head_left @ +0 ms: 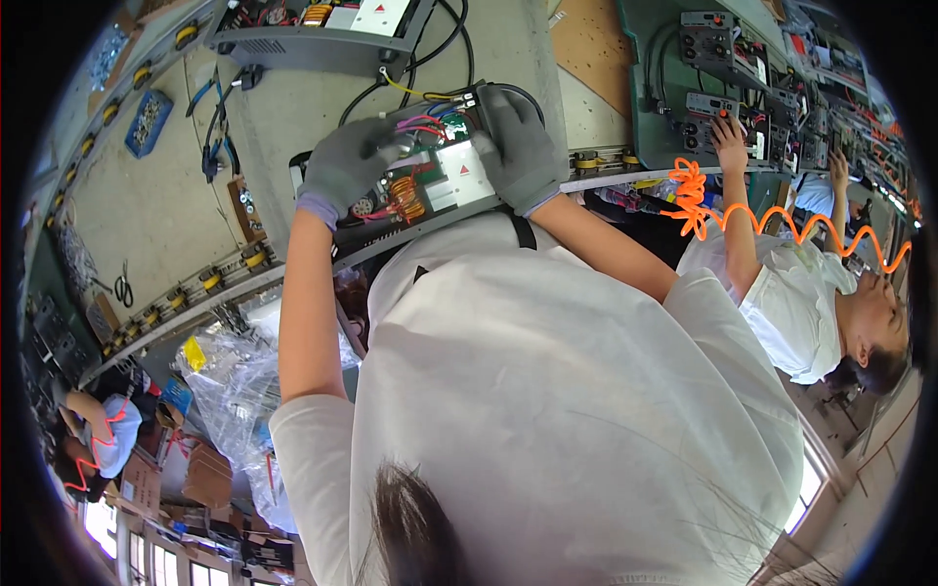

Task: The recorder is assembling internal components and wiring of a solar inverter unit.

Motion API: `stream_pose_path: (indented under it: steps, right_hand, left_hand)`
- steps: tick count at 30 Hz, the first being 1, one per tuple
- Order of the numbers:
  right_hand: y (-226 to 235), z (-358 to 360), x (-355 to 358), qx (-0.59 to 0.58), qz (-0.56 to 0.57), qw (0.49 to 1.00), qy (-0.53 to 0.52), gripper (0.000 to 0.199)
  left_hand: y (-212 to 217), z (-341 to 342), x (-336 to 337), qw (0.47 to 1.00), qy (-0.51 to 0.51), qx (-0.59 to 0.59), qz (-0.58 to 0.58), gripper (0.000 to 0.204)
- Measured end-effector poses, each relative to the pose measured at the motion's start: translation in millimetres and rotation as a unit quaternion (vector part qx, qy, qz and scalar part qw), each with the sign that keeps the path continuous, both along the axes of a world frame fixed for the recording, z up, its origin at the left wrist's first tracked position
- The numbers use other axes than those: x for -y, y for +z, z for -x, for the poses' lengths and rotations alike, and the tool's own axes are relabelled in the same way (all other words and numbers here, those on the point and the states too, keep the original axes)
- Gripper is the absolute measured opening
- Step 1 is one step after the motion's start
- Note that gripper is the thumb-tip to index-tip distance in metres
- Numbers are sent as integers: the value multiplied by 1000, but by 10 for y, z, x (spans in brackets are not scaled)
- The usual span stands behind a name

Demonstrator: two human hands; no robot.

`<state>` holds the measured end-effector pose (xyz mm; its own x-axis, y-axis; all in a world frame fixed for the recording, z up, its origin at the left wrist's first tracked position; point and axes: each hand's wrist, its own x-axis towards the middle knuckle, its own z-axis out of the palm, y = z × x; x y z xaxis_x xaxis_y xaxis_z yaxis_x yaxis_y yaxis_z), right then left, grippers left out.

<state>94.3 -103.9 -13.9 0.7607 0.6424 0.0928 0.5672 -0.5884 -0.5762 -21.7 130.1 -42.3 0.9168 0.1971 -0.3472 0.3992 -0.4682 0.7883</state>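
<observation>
An open grey metal case (422, 232) lies in front of me at the table's near edge. Inside are a circuit board, a copper coil (406, 197), pink and purple wires (420, 124) and a white plate (461, 176) with a red triangle. Both my hands wear grey gloves. My left hand (347, 166) reaches over the case's left part, its fingers bunched and slightly blurred beside the wires; what they hold is hidden. My right hand (518, 156) wraps round the case's right end panel, thumb inward. A yellow-green wire (420, 92) runs along the far side.
A second open unit (313, 44) stands beyond, with black cables. On the left lie blue-handled pliers (205, 98), a blue tray of small parts (149, 124) and scissors (123, 285). Yellow rollers (210, 280) line the table edge. At right, a co-worker's hand (728, 145) touches another unit near an orange coiled hose (690, 190).
</observation>
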Motion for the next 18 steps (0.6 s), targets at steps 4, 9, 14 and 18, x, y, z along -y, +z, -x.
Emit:
stream_pose_path:
  steps: [4,9,14,18]
  right_hand:
    - [36,-29,-182,69,86,989,95,39]
    - [79,-32,-415,32,101,993,55,29]
    - [-51,-137,-312,75,61,994,43,20]
    - [-21,-126,-165,67,18,997,15,20]
  left_hand:
    - [-73,7,19,999,22,-27,-17,37]
    - [-47,94,8,981,50,92,164,29]
    - [245,41,-112,965,16,-248,81,42]
    - [662,-345,266,927,14,-279,-252,40]
